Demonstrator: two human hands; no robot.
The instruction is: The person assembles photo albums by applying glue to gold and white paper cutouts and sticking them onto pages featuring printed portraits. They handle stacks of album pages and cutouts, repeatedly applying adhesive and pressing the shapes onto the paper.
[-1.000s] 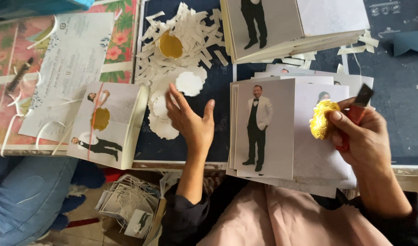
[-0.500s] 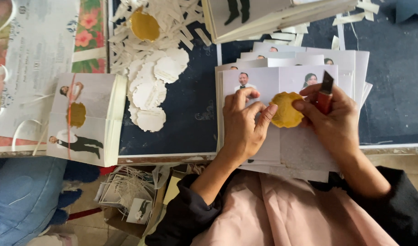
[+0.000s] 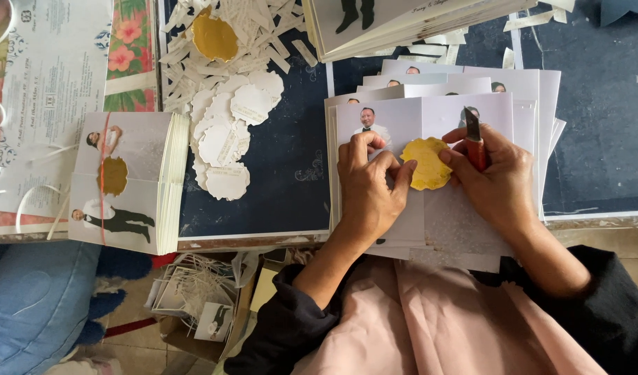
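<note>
The dark blue table (image 3: 284, 173) fills most of the frame, strewn in the upper left with white scalloped paper backings (image 3: 228, 132) and thin white strips (a gold seal lies among them near the top). At left centre sits a thick stack of finished cards (image 3: 128, 184), the top one bound with a thin cord and carrying a gold seal. In the middle right, a fanned pile of photo cards (image 3: 458, 118) lies under both hands.

Both hands have closed in over the top card since a second ago, when the left was spread flat on the table and the right was off to the side. The left hand (image 3: 367, 191) now presses the card down, fingers curled, its tips touching the edge of the gold scalloped sticker (image 3: 426, 163). The right hand (image 3: 499, 184) pinches the sticker's other edge while clamping a small red-handled knife (image 3: 474, 142) against its palm. The sticker sits on the card's centre seam, so the sealing looks under way rather than still in preparation.
</note>
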